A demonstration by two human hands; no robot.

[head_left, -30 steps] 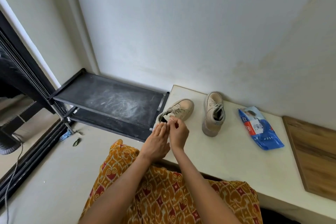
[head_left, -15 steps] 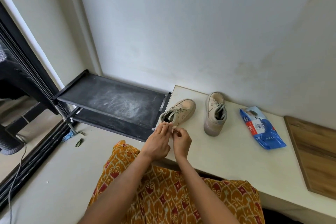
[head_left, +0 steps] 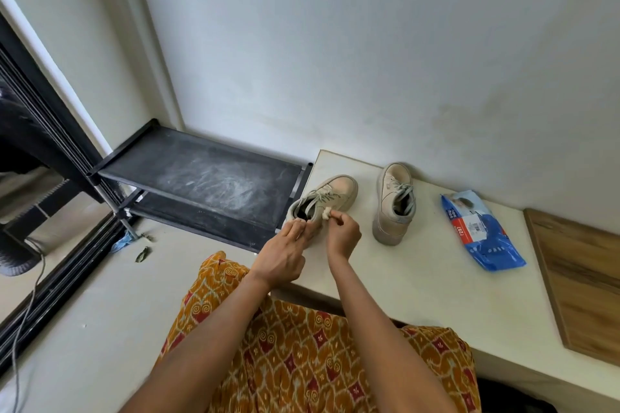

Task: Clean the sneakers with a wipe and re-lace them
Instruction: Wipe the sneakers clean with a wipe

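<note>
Two beige sneakers with pale green laces stand on a cream ledge (head_left: pixel 396 278). The left sneaker (head_left: pixel 335 193) lies near the ledge's left end, toe pointing away. My left hand (head_left: pixel 285 253) holds its heel, fingers on the collar. My right hand (head_left: pixel 344 233) pinches a small crumpled white wipe (head_left: pixel 326 212) against the sneaker's right side by the laces. The right sneaker (head_left: pixel 391 203) stands apart by the wall, untouched.
A blue pack of wipes (head_left: pixel 479 231) lies on the ledge to the right of the sneakers. A wooden board (head_left: pixel 583 285) is at the far right. A dusty black shoe rack (head_left: pixel 201 178) stands left of the ledge. My patterned orange garment (head_left: pixel 302 345) fills the foreground.
My right hand has shifted slightly right along the sneaker's side, and the wipe now shows at its fingertips. My left hand stays on the heel. The camera has shifted a little.
</note>
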